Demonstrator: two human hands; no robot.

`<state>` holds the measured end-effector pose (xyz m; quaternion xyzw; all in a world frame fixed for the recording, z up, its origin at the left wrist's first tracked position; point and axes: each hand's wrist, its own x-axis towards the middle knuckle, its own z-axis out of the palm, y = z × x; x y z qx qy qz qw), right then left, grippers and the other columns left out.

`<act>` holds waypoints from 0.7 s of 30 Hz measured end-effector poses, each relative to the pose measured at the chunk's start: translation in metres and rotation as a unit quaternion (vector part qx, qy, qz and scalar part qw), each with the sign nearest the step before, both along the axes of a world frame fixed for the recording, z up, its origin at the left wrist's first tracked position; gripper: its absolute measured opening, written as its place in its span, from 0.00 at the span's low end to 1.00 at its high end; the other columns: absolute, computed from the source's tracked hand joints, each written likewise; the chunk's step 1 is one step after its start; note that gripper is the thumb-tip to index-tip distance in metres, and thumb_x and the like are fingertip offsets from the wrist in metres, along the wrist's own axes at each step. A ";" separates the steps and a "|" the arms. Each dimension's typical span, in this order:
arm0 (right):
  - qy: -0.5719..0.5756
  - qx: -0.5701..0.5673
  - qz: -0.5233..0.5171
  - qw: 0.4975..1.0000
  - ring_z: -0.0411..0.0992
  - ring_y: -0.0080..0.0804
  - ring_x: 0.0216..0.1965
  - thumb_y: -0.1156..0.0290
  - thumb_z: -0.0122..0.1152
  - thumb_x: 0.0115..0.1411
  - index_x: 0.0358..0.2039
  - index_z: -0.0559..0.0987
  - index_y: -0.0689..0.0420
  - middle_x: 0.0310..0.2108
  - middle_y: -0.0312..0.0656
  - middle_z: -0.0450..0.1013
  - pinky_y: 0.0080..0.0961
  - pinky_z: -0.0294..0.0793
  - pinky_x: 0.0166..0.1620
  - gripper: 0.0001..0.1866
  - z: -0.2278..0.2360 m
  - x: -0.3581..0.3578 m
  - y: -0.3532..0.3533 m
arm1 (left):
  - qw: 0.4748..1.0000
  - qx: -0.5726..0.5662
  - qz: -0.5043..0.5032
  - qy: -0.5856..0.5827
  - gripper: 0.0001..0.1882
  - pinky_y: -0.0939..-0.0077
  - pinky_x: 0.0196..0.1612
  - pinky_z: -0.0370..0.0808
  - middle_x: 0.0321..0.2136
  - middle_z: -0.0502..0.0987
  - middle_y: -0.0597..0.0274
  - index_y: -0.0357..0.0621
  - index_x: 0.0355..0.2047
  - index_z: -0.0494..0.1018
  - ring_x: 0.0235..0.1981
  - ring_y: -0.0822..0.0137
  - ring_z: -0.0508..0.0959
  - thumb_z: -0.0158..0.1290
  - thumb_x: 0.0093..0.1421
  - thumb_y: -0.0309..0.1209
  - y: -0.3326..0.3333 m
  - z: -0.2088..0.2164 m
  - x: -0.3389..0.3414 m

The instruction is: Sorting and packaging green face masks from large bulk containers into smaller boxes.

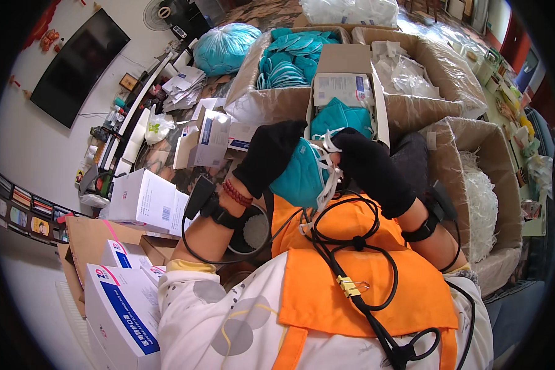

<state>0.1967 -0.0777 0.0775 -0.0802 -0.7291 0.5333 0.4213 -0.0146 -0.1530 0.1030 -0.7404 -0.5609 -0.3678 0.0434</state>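
In front of my chest I hold a teal cup-shaped face mask (pixel 298 180) with white straps. My left hand (pixel 268 154), in a black glove, is closed on the mask's upper left edge. My right hand (pixel 373 169), gloved in black with bare fingertips showing, is pinched on the white straps (pixel 332 184) at the mask's right side. Just beyond my hands, an open white box (pixel 381 114) holds more teal masks (pixel 345 118) and a white printed packet (pixel 343 90). Below my left wrist stands a round container (pixel 253 233) with greyish contents.
A lined carton (pixel 243 98) full of teal masks is at the far middle. Lined cartons at right hold white packets (pixel 407 71) and a white stringy bundle (pixel 478 203). White printed boxes (pixel 120 308) are stacked at left. Black cables (pixel 376 277) hang over my orange apron.
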 end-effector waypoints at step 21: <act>-0.061 -0.025 -0.100 0.993 0.68 0.24 0.34 0.70 0.71 0.47 0.54 0.68 0.56 0.35 0.37 0.72 0.22 0.70 0.38 0.33 0.033 -0.007 -0.006 | 0.989 0.048 0.008 0.138 0.18 0.65 0.38 0.75 0.34 0.77 0.46 0.37 0.46 0.71 0.35 0.51 0.78 0.47 0.54 0.21 0.004 0.012 -0.008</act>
